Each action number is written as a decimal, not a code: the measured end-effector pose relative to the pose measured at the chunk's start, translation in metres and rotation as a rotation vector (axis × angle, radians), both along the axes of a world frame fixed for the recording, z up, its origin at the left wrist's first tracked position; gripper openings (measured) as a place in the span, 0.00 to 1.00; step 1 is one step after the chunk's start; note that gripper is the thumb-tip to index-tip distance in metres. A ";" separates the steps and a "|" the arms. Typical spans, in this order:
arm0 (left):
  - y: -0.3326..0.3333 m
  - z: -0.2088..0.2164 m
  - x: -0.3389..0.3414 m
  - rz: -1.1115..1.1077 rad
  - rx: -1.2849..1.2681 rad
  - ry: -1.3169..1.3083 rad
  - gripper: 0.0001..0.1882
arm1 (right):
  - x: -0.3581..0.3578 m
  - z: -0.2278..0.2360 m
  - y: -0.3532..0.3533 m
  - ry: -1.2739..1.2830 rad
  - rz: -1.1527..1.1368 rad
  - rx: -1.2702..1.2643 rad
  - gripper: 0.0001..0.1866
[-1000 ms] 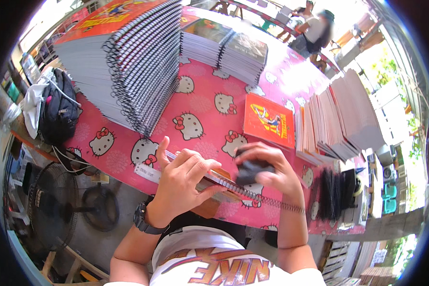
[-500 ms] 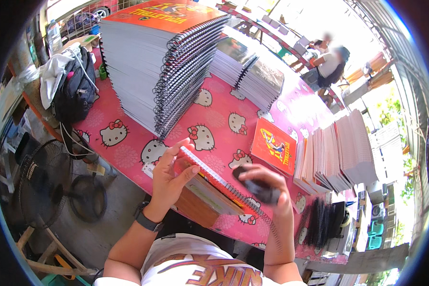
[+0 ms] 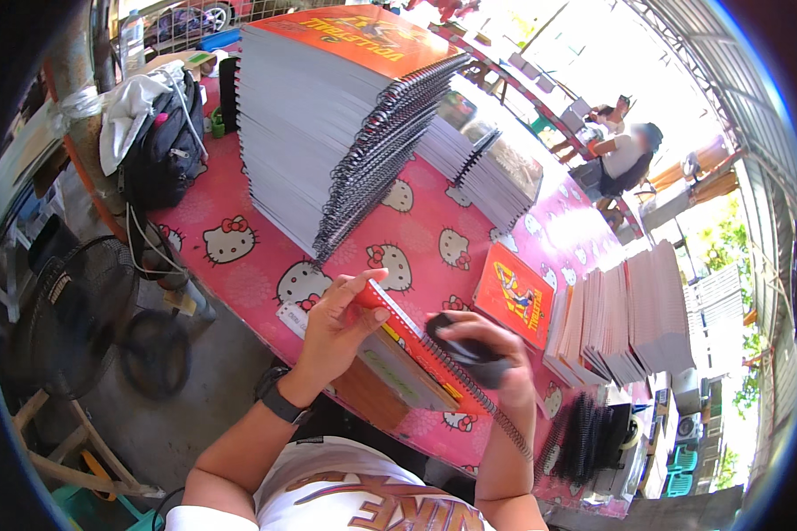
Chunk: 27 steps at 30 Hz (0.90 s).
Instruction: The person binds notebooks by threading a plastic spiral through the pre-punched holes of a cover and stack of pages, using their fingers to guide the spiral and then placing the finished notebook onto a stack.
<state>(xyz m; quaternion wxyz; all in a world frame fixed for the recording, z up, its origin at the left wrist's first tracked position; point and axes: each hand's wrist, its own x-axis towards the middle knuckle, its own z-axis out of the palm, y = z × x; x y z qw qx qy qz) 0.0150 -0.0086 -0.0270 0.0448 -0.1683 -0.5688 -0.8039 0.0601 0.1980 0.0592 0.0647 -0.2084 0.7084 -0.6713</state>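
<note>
A thin red paper book with a curly dark wire coil slants from 11 to 5 o'clock; the left hand pinches its 11 o'clock end, and the right hand, nearer the coil, curls round a black rounded block

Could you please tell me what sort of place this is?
Probably a small bookbinding workshop, partly open to the outdoors. It shows in the tall stack of spiral-bound books, the black coils lying at the right, and the book in the left hand, with a coil extending past its end.
</note>
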 end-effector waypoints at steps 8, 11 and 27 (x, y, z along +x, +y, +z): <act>0.000 0.000 0.000 0.008 0.012 0.017 0.22 | -0.023 -0.014 0.001 0.053 -0.063 0.341 0.35; -0.002 -0.002 0.001 -0.007 0.015 0.023 0.22 | -0.025 -0.008 0.002 0.010 -0.192 0.363 0.41; 0.003 0.025 0.008 -0.001 -0.057 0.184 0.21 | -0.017 0.004 -0.012 0.078 0.079 -0.006 0.32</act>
